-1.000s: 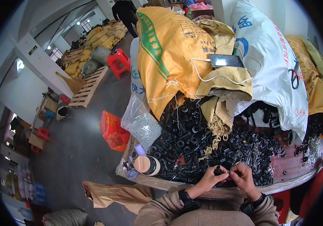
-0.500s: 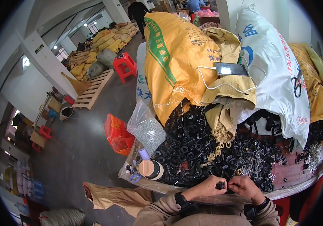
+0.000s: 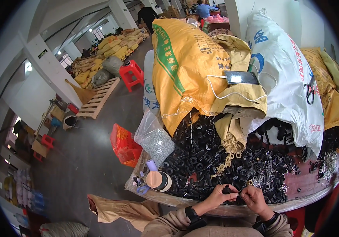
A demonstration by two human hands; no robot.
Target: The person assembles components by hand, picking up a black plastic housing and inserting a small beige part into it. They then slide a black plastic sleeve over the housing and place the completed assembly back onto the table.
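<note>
Near the front edge of the table, my left hand [image 3: 218, 196] grips a small black plastic part [image 3: 226, 190] between thumb and fingers. My right hand [image 3: 254, 198] is pinched close beside it, fingertips almost touching the left thumb; whatever sits in that pinch is too small to make out. Beyond both hands spreads a heap of black plastic parts [image 3: 195, 158], with small metal hooks [image 3: 270, 179] mixed in on the right. Tan ring-shaped pieces [image 3: 231, 144] spill from a tan sack [image 3: 226, 128] in the middle of the heap.
A cup with a pink lid [image 3: 155, 180] stands left of my hands, by a clear bag of small grey pieces [image 3: 157, 146]. Behind the heap lean a yellow sack [image 3: 193, 67] and a white sack [image 3: 276, 67]. A phone [image 3: 241, 78] with a white cable rests between them.
Both hands have risen slightly. My left fingers have shifted on the black part, which now points more upward. The right hand stays pinched next to it.
</note>
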